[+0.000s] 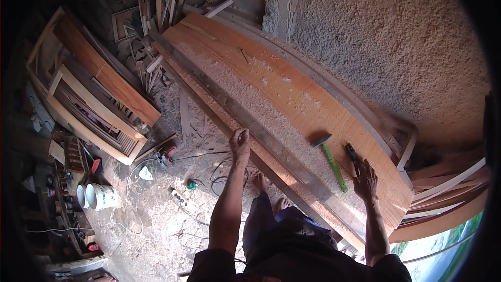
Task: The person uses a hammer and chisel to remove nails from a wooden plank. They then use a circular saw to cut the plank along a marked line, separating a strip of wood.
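Note:
A long wooden board (pixel 292 102), strewn with sawdust, lies across the bench in front of me. At its near edge my left hand (pixel 240 145) is closed with curled fingers; whatever it may hold is hidden. My right hand (pixel 366 181) rests on the right part of the board with its fingers spread. Just beyond its fingertips lies a small black tool (pixel 351 151), perhaps touching them; its kind is unclear. A hammer (pixel 334 168) with a green handle and dark head lies left of that hand. A darker narrow plank (pixel 261 138) runs along the near side.
Wooden frames (pixel 96 115) lean at the left. White buckets (pixel 102 196), a power strip (pixel 179 197) and loose cables are on the littered floor. A rough wall (pixel 376 36) rises behind the bench. Curved-looking planks (pixel 443 198) are stacked at the right.

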